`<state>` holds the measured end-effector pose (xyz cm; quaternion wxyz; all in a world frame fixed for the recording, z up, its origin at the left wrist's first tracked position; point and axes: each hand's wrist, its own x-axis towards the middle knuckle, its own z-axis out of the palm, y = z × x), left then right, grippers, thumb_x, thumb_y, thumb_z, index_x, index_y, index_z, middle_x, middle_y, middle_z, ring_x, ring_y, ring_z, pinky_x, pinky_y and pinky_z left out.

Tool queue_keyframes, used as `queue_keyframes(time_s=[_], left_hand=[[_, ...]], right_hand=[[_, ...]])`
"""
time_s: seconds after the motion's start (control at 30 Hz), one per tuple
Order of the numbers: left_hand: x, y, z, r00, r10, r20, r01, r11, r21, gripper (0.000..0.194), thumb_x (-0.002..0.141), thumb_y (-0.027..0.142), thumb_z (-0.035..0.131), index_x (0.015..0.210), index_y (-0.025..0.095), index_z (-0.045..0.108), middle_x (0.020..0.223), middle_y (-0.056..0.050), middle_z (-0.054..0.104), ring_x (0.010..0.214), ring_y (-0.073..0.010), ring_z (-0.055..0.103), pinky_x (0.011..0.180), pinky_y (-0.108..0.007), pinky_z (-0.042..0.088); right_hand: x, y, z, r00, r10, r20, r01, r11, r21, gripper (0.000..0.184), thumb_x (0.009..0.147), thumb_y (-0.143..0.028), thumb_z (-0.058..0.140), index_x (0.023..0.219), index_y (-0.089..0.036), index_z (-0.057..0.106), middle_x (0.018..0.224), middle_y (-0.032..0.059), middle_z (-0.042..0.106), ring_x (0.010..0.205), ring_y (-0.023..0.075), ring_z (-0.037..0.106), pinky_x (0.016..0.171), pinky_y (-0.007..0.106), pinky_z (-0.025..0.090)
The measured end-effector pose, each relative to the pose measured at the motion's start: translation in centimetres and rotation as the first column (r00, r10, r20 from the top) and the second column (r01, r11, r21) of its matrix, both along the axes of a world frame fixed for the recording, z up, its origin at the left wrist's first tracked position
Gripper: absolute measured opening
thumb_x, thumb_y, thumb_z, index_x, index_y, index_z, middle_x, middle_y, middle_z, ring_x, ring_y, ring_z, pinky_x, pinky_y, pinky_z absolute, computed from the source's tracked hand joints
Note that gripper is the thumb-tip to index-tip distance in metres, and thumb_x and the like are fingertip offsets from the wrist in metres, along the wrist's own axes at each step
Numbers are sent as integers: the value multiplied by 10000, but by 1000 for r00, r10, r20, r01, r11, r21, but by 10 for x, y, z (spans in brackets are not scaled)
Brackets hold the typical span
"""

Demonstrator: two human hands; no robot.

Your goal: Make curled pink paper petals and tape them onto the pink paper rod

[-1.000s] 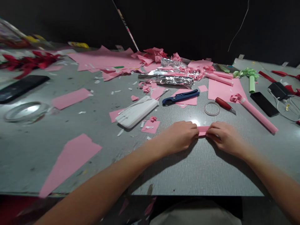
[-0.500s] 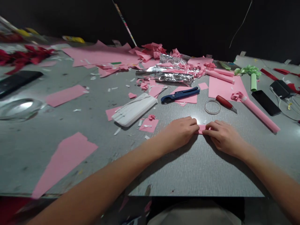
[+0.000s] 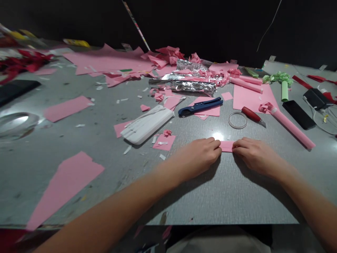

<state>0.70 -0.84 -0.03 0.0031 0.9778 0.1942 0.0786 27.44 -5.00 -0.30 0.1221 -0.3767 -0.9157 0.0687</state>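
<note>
A small folded strip of pink paper (image 3: 226,146) lies flat on the grey table (image 3: 223,189), near its front edge. My left hand (image 3: 201,156) presses down on the strip's left end with curled fingers. My right hand (image 3: 254,154) pinches its right end the same way. Only the short middle part of the strip shows between the two hands.
Behind the hands lie a tape ring (image 3: 238,120), a red-handled knife (image 3: 253,116), blue cutters (image 3: 200,106), a white pack (image 3: 147,124), crumpled foil (image 3: 193,86), pink paper rolls (image 3: 291,128) and many pink scraps. A black phone (image 3: 298,114) lies at the right. A large pink offcut (image 3: 63,186) lies front left.
My hands have drawn slightly apart along the pink strip, so more of it shows between them. The view has shifted a little to the right.
</note>
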Motion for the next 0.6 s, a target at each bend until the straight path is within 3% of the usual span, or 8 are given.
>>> queue_keyframes(time_s=[0.23,0.4,0.5,0.6], left_hand=[[2,-7,6,997,41,-70,-39,999,34,229,975,-40,537,989,109,709,945,-97,708,827,-238,672,699,-343,547],[8,-17,8,989,32,-147,-14,992,125,203,940,-30,598,1048,94,718,970,-107,730,871,-261,709,709,-347,582],[8,-26,7,982,19,-187,19,980,199,211,902,-35,611,1042,68,731,954,-127,730,850,-290,713,681,-379,599],[1,-33,2,993,15,-118,13,972,234,237,947,-5,575,1116,40,735,998,-158,752,869,-301,729,703,-399,623]], right_hand=[[-4,-5,3,996,-29,81,27,999,20,275,1058,6,501,1080,-147,729,1109,123,765,913,233,657,737,353,505],[-11,-9,7,987,-28,160,8,993,120,271,1026,41,507,1013,-127,719,1052,134,752,856,248,639,660,364,487],[-15,-15,9,972,-24,235,-14,987,159,249,995,56,540,1001,-107,729,1036,147,747,856,264,666,659,376,528],[-15,-22,7,969,-14,246,-42,975,218,268,1021,29,510,1121,-55,745,1132,190,765,937,296,703,754,409,605]])
